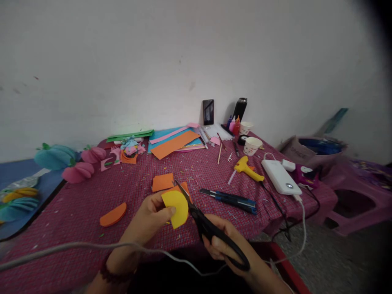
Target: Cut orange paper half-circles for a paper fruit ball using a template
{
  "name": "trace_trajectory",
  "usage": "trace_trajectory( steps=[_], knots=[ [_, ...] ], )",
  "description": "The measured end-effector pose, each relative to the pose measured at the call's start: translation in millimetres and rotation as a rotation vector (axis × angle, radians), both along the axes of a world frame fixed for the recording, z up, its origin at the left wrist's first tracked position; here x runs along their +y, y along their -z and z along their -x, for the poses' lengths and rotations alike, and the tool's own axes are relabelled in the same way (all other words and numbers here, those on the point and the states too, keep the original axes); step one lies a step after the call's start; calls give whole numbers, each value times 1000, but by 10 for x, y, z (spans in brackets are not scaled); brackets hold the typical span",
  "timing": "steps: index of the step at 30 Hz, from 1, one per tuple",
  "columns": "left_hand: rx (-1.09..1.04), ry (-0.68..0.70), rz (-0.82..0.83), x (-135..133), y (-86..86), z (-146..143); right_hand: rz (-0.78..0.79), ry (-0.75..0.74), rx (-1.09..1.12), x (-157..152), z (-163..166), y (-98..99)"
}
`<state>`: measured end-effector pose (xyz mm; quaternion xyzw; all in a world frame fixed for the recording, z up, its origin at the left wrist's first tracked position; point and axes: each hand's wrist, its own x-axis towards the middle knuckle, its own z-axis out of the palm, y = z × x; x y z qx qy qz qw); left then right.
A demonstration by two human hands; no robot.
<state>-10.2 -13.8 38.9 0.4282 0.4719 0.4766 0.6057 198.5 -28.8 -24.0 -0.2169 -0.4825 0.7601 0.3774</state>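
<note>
Between thumb and fingers, my left hand (154, 216) pinches a yellow paper piece (177, 207) with a rounded right edge. My right hand (225, 241) grips black-handled scissors (203, 222), their blades pointing up and left along the curved edge of that paper. Whether the blades are fully closed is hard to make out. Just beyond the paper lie an orange paper square (163, 182) and another orange piece partly hidden behind the scissors. A folded orange half-round (113, 214) rests on the checked cloth left of my left hand.
A blue utility knife (229, 200), yellow glue gun (248, 168) and white power bank (281, 176) lie on the right. Paper cups (252, 145) stand behind them. Paper sheets (174, 143) are at the back, paper pumpkins (78, 172) at left. A white cable (92, 245) crosses in front.
</note>
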Motion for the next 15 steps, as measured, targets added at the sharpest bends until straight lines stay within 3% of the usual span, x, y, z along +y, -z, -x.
trace_trajectory(
  steps=[5,15],
  knots=[
    [18,47,-6,6,-22,48,6,-18,40,4,-2,22],
    [12,169,-72,17,-75,86,20,-58,77,-17,-29,-148]
  ],
)
